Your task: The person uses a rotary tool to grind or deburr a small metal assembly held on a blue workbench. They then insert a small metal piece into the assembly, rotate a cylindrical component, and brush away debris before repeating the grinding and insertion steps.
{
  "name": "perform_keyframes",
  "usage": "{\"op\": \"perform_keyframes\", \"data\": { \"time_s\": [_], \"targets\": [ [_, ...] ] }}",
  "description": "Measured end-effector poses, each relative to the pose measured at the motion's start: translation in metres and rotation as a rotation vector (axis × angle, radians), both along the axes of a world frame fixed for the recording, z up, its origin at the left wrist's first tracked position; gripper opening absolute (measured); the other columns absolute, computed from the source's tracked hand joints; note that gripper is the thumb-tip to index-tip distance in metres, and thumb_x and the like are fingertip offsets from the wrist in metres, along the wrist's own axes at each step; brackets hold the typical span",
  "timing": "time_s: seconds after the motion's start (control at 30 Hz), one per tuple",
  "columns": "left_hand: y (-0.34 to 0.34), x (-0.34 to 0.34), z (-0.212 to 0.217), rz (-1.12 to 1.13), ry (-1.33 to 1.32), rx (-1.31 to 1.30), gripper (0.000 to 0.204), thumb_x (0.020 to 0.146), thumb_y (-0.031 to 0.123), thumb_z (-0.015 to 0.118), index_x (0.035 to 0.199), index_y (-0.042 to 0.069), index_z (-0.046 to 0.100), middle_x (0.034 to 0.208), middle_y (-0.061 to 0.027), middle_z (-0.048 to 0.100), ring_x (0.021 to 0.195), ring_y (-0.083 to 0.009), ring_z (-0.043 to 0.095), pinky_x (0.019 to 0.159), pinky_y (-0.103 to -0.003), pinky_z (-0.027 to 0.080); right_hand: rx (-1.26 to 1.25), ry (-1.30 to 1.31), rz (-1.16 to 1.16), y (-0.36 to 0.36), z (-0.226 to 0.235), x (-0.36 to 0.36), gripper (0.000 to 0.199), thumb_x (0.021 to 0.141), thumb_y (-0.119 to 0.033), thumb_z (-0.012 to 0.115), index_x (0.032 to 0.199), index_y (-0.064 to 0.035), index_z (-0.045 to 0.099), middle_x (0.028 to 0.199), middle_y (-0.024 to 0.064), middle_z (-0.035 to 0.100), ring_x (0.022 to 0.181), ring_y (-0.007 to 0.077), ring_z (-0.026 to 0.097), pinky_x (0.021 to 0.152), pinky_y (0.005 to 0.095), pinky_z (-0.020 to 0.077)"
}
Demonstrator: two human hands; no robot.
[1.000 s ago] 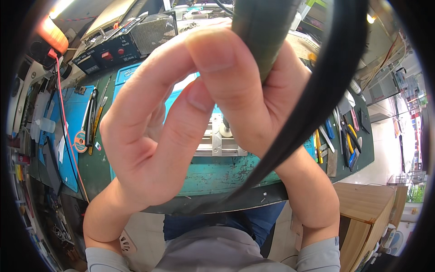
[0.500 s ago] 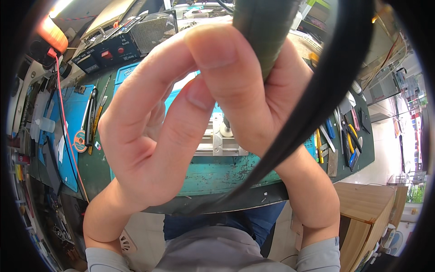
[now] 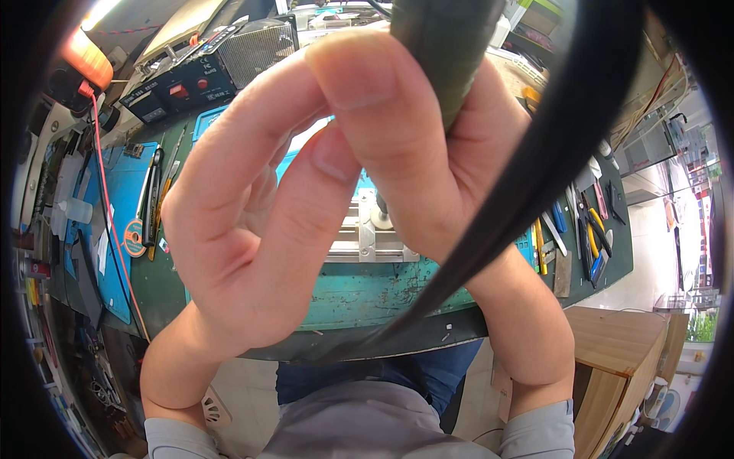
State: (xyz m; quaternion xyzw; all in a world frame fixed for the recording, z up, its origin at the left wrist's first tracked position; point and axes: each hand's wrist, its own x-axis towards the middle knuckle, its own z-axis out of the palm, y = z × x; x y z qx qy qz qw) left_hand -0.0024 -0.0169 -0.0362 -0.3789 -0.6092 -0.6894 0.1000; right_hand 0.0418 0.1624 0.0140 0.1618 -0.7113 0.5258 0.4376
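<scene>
Both hands are raised close to the view above the bench. My right hand [image 3: 413,168] is closed around the lower end of a blurred dark green cylinder [image 3: 447,53], thumb on its left side. My left hand [image 3: 237,229] curls toward it, its index finger reaching behind the right thumb and its thumb tip against the right thumb. Whatever the left fingertips pinch is hidden. A thick black band [image 3: 566,130], blurred, sweeps down in front of my right wrist. Partly visible between and below the hands, a metal clamp fixture [image 3: 367,249] sits on the bench.
A teal work mat [image 3: 367,294] lies under the fixture. A dark box with red switches [image 3: 183,92] stands back left. Tweezers and an orange-rimmed spool [image 3: 134,239] lie left; yellow-handled pliers [image 3: 596,233] lie right. A wooden cabinet [image 3: 619,344] stands beside the bench.
The hands hold nearly the same pose. The black band has shifted slightly to the right at its upper end.
</scene>
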Motion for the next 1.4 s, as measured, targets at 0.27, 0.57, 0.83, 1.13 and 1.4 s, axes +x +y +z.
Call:
{"op": "perform_keyframes", "data": {
  "time_s": [0.27,0.57,0.83,1.13,1.4],
  "targets": [
    [0.010,0.014,0.010,0.002,-0.059,0.068,0.051,0.114,0.013,0.057,0.162,-0.002,0.045,0.157,-0.0153,0.058,0.145,-0.0245,0.054,0.124,-0.043,0.039,0.019,0.006,0.019,0.001,-0.003,-0.003,0.029,0.098,-0.029,0.081,0.099,-0.0016,0.072,0.075,0.0036,0.071,0.065,0.0139,0.066,0.059,0.0280,0.0518],
    [0.005,0.006,0.015,-0.177,-0.052,0.099,0.052,0.114,0.016,0.059,0.161,-0.002,0.046,0.155,-0.0145,0.059,0.144,-0.0242,0.055,0.123,-0.042,0.040,0.029,0.013,0.003,0.003,-0.002,-0.002,0.029,0.099,-0.029,0.080,0.100,-0.0015,0.072,0.077,0.0035,0.071,0.067,0.0133,0.066,0.060,0.0277,0.0517],
    [0.002,0.007,0.021,-0.273,-0.067,0.091,0.053,0.113,0.016,0.059,0.161,-0.002,0.045,0.154,-0.0151,0.059,0.143,-0.0244,0.055,0.123,-0.043,0.040,0.029,0.014,0.003,0.002,-0.004,0.001,0.029,0.100,-0.029,0.079,0.102,-0.0015,0.072,0.078,0.0033,0.071,0.068,0.0128,0.066,0.061,0.0275,0.0516],
    [0.001,0.003,0.015,-0.261,-0.053,0.121,0.053,0.113,0.012,0.057,0.162,-0.002,0.045,0.153,-0.0161,0.060,0.142,-0.0240,0.056,0.122,-0.041,0.040,0.031,0.008,0.003,0.001,-0.003,0.001,0.029,0.101,-0.029,0.078,0.104,-0.0014,0.072,0.080,0.0032,0.071,0.070,0.0122,0.066,0.063,0.0272,0.0516],
    [0.007,0.001,0.005,-0.157,-0.037,0.120,0.051,0.113,0.009,0.055,0.162,-0.003,0.045,0.153,-0.0164,0.061,0.142,-0.0239,0.056,0.123,-0.041,0.040,0.044,-0.004,0.027,0.001,-0.001,0.003,0.029,0.102,-0.029,0.078,0.105,-0.0013,0.072,0.082,0.0030,0.071,0.072,0.0117,0.066,0.064,0.0270,0.0515]
  ]
}}
